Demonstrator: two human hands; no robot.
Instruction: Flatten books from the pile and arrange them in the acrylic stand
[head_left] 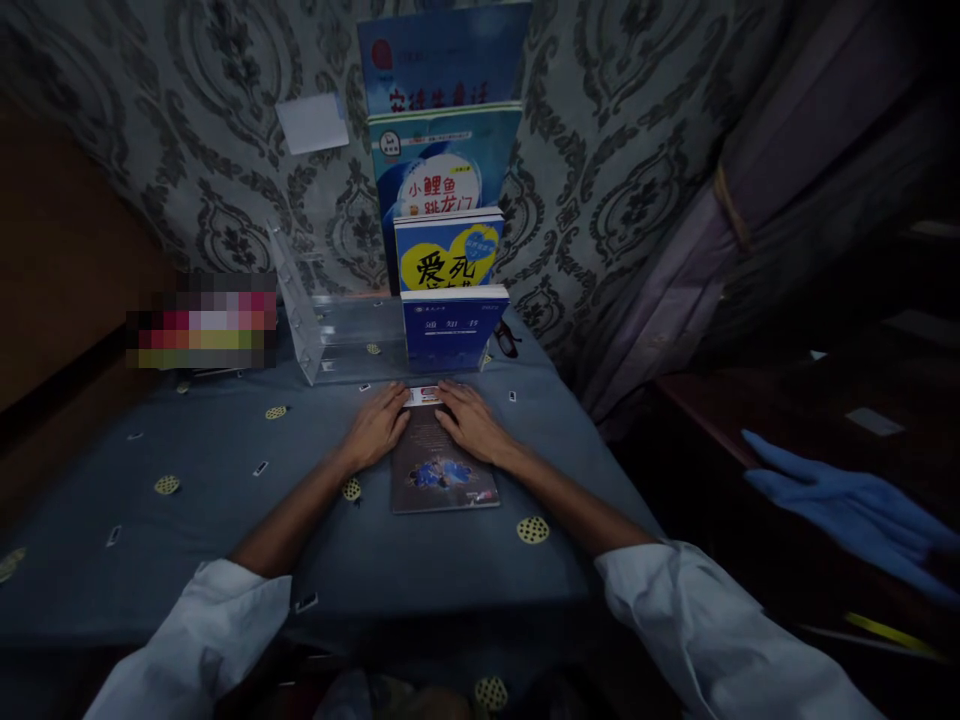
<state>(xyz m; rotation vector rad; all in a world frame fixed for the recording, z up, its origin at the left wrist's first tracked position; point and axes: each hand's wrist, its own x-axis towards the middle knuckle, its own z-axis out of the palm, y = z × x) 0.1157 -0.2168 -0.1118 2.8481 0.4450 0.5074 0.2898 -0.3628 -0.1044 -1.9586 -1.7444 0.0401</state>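
A dark paperback book (444,478) lies flat on the blue tablecloth (225,500) in front of me. My left hand (377,424) rests on its upper left corner, fingers stretched forward. Across from it, my right hand (470,420) lies flat on the upper right part, fingers extended too. Both hands press on the book near its far edge. Just beyond stands a clear acrylic tiered stand (330,335) holding several blue books (454,325) upright in stepped rows.
Patterned wallpaper (210,150) backs the table, with a white note (312,122) stuck on it. A purple curtain (675,300) hangs at the right. A blue-gloved hand of another person (847,510) reaches in over a dark side table at the right. A blurred patch sits at the left.
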